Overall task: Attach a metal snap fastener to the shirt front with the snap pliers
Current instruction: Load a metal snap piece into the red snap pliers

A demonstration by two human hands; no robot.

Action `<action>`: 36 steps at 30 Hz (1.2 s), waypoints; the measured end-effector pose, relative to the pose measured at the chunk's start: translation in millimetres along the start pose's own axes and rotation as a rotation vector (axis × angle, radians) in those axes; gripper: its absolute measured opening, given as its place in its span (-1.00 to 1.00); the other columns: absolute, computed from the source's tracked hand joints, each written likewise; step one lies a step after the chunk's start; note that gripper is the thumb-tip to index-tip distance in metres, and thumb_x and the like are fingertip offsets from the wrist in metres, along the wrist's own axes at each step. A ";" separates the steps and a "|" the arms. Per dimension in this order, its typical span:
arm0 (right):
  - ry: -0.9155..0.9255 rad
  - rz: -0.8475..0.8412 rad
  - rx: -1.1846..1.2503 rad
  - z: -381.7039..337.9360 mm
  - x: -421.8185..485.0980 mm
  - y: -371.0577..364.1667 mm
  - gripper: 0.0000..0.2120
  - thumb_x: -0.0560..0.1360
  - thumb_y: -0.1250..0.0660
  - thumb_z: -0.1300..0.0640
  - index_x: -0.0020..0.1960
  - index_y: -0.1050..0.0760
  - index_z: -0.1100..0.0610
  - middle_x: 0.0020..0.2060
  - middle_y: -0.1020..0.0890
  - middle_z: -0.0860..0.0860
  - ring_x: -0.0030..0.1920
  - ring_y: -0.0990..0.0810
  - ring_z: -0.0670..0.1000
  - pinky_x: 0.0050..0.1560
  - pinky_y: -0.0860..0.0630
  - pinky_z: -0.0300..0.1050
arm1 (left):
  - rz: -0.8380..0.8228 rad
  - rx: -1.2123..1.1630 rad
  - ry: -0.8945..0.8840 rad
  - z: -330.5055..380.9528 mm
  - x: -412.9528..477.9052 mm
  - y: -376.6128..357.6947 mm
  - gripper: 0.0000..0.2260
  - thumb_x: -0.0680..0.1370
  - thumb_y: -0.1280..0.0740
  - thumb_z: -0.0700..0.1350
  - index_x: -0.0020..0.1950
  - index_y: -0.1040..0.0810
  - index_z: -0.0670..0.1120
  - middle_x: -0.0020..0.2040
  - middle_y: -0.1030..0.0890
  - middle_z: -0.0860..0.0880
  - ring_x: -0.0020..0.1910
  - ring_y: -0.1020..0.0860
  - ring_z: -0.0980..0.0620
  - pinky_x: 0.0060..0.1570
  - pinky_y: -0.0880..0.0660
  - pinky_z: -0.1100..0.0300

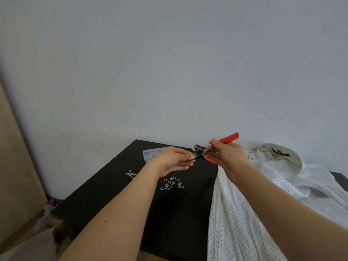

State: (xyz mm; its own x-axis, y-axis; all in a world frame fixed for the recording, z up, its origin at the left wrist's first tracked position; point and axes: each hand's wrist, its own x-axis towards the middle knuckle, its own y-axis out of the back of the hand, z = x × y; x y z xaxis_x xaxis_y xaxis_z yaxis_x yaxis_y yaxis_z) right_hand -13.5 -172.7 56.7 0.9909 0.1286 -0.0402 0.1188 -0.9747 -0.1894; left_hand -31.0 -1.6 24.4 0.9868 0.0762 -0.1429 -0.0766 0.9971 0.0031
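My right hand [227, 154] grips the red-handled snap pliers [224, 140] above the black table [116, 200], jaws pointing left. My left hand [173, 160] is at the lower jaw, its fingertips pinched on a small part there; the part itself is too small to make out. A white dotted shirt [263, 194] lies spread over the table's right side, collar at the far end. Two small heaps of metal snap rings lie on the table: one [172, 184] under my left hand, another [130, 174] further left.
A clear plastic parts box [149, 153] sits at the table's far edge, partly behind my left hand. A grey wall stands close behind the table. Brown cardboard [17, 166] leans at the left, with some packaging on the floor beside it.
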 end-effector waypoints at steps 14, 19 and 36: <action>0.023 0.011 -0.124 -10.8 -4.0 3.4 -0.82 0.54 -0.34 0.10 -0.06 -0.56 0.23 -0.07 -0.69 0.18 -0.03 -0.69 0.13 0.05 -0.62 -0.03 | 0.071 -0.002 0.093 16.8 -10.5 -14.4 -0.91 0.56 -0.29 -0.31 -0.09 -0.58 -0.20 -0.19 -0.63 -0.11 -0.26 -0.58 0.06 -0.04 -0.56 0.17; 0.004 -0.020 -0.233 -12.0 -5.9 6.4 -0.89 0.49 -0.34 0.23 -0.01 -0.57 0.22 -0.06 -0.68 0.16 0.01 -0.66 0.12 0.09 -0.60 -0.02 | 0.106 -0.087 0.235 17.3 -12.3 -17.9 -0.88 0.55 -0.28 -0.33 -0.16 -0.56 -0.23 -0.21 -0.62 -0.13 -0.27 -0.55 0.06 -0.07 -0.55 0.17; 0.329 -0.024 -0.904 11.6 -11.3 17.0 -0.72 0.43 -0.43 0.18 0.14 -0.60 0.06 -0.03 -0.68 0.01 -0.08 -0.58 -0.03 -0.06 -0.44 -0.17 | 0.065 -0.305 0.261 20.3 -14.8 -23.3 -0.91 0.53 -0.30 -0.34 -0.13 -0.58 -0.30 -0.39 -0.67 -0.15 -0.32 -0.59 0.03 -0.14 -0.59 0.08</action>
State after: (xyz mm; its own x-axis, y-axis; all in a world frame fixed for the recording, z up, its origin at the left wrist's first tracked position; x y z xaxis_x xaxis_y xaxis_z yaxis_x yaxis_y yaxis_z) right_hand -23.4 -188.6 42.6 0.9394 0.2268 0.2570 0.0072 -0.7625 0.6469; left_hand -40.9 -25.8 46.5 0.9124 0.0951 -0.3982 -0.2148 0.9393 -0.2677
